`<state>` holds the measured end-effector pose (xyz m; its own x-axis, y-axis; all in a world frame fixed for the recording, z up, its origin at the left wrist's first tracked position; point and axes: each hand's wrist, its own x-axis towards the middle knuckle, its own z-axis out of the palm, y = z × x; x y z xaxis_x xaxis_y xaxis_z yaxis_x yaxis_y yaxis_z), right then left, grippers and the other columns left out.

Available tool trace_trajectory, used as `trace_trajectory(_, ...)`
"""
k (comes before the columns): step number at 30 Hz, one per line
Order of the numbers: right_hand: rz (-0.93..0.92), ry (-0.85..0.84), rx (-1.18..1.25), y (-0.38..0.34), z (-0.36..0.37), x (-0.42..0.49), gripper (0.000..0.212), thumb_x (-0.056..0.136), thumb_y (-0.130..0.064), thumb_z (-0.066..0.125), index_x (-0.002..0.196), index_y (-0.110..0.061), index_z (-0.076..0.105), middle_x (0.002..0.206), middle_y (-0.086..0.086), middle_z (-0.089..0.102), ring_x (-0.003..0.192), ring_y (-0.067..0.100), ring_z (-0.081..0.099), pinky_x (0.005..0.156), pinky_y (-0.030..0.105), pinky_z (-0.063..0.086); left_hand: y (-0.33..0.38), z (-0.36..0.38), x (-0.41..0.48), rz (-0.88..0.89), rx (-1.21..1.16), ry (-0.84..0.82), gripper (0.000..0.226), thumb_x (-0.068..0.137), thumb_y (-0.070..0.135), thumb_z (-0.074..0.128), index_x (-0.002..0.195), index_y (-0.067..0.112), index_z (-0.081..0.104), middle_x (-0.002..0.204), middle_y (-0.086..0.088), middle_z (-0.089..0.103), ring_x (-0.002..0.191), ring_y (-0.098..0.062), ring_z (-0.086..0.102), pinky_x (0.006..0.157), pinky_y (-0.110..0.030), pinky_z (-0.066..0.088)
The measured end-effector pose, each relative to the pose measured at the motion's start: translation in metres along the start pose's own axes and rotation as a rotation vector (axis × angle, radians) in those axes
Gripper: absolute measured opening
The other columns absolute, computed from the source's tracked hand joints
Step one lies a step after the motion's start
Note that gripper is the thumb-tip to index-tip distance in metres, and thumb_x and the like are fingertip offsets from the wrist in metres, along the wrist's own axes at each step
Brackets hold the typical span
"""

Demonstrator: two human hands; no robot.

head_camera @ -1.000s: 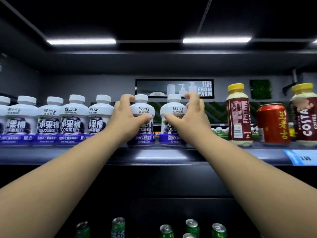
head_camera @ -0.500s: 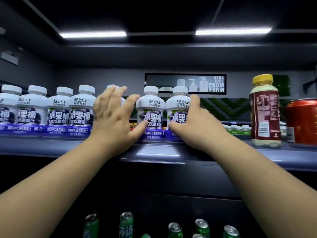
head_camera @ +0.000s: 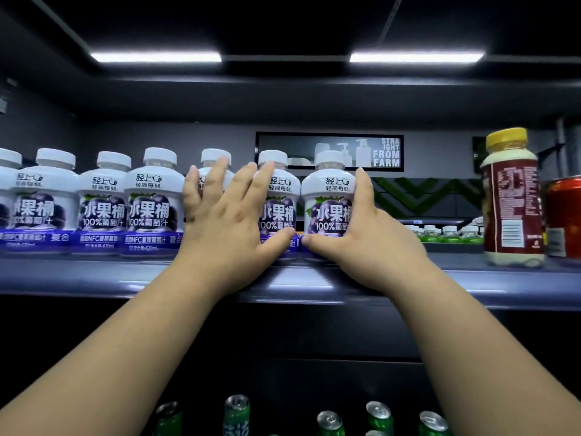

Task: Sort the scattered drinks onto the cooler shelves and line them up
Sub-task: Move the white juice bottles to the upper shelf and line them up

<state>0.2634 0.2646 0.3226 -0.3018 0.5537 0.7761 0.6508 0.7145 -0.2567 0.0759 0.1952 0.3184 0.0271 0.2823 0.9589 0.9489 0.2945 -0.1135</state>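
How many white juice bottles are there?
7 bottles in one row: four left of the left hand, one behind it, one at its thumb, one in the right hand's grip. More may be hidden.

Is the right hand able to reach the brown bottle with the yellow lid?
Probably yes. The right hand holds a juice bottle, and the brown bottle stands further right at the front of the same shelf, with only bare shelf between them. It would have to let go first.
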Motion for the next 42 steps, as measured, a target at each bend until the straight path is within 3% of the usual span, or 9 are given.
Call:
trace_trajectory(7, 0.005, 0.021, -0.016, -0.0002, 0.0020, -0.0027, 0.120, 0.074, -0.074, 0.063, 0.154, -0.030, -0.016, 0.137, 0.003, 0.059, 0.119, 0.029, 0.060, 0.089, 0.043, 0.050, -0.0020, 0.0018, -0.0006, 0.003, -0.053, 0.022, 0.098, 0.071, 0.081, 0.041, 0.153, 0.030, 0.023, 0.149, 0.005, 0.040, 0.148, -0.028, 0.017, 0.119, -0.056, -0.001)
trace_trajectory(14, 0.042, 0.023, -0.014, -0.0018, -0.0015, -0.0045, 0.120, 0.075, -0.074, 0.063, 0.155, -0.030, -0.014, 0.142, 0.000, 0.056, 0.122, 0.027, 0.057, 0.085, 0.040, 0.045, -0.0005, -0.0015, -0.0009, -0.001, -0.098, 0.010, 0.094, 0.074, 0.075, 0.043, 0.154, 0.032, 0.019, 0.151, 0.005, 0.036, 0.150, -0.027, 0.012, 0.119, -0.057, -0.004)
trace_trajectory(21, 0.037, 0.039, -0.034, -0.0025, -0.0005, -0.0049, 0.119, 0.075, -0.076, 0.061, 0.155, -0.030, -0.013, 0.139, 0.000, 0.058, 0.121, 0.027, 0.058, 0.083, 0.040, 0.046, -0.0002, -0.0027, 0.0002, 0.013, -0.024, -0.003, 0.101, 0.075, 0.083, 0.028, 0.158, 0.031, 0.005, 0.162, -0.001, 0.024, 0.152, -0.031, 0.000, 0.117, -0.060, -0.011)
trace_trajectory(24, 0.037, 0.039, -0.029, -0.0023, -0.0007, -0.0048, 0.119, 0.074, -0.076, 0.062, 0.156, -0.030, -0.013, 0.140, 0.000, 0.058, 0.120, 0.028, 0.058, 0.084, 0.040, 0.047, -0.0006, -0.0011, 0.0000, 0.014, -0.041, -0.008, 0.095, 0.080, 0.071, 0.037, 0.157, 0.031, -0.001, 0.161, 0.003, 0.025, 0.153, -0.029, -0.004, 0.116, -0.060, -0.013)
trace_trajectory(27, 0.035, 0.039, -0.029, -0.0016, -0.0004, -0.0052, 0.119, 0.074, -0.076, 0.061, 0.156, -0.030, -0.013, 0.140, 0.000, 0.058, 0.120, 0.028, 0.058, 0.083, 0.040, 0.045, -0.0020, -0.0007, -0.0007, 0.011, -0.059, 0.003, 0.093, 0.080, 0.057, 0.045, 0.158, 0.028, 0.003, 0.150, 0.005, 0.035, 0.152, -0.029, 0.001, 0.117, -0.060, -0.013)
trace_trajectory(36, 0.046, 0.041, -0.023, -0.0003, 0.0009, -0.0028, 0.117, 0.073, -0.077, 0.061, 0.155, -0.032, -0.011, 0.139, 0.000, 0.058, 0.119, 0.028, 0.058, 0.080, 0.038, 0.044, 0.0036, 0.0027, 0.0033, -0.009, 0.047, -0.034, 0.085, 0.083, 0.067, 0.030, 0.157, 0.029, 0.008, 0.164, -0.001, 0.019, 0.152, -0.030, -0.009, 0.115, -0.062, -0.015)
trace_trajectory(42, 0.060, 0.046, -0.029, -0.0013, 0.0003, -0.0037, 0.116, 0.074, -0.075, 0.061, 0.155, -0.032, -0.011, 0.138, 0.001, 0.058, 0.118, 0.028, 0.059, 0.077, 0.037, 0.040, 0.0046, -0.0007, 0.0073, 0.018, 0.010, -0.011, 0.079, 0.082, 0.060, 0.037, 0.154, 0.030, 0.022, 0.155, 0.005, 0.034, 0.152, -0.030, 0.003, 0.115, -0.062, -0.015)
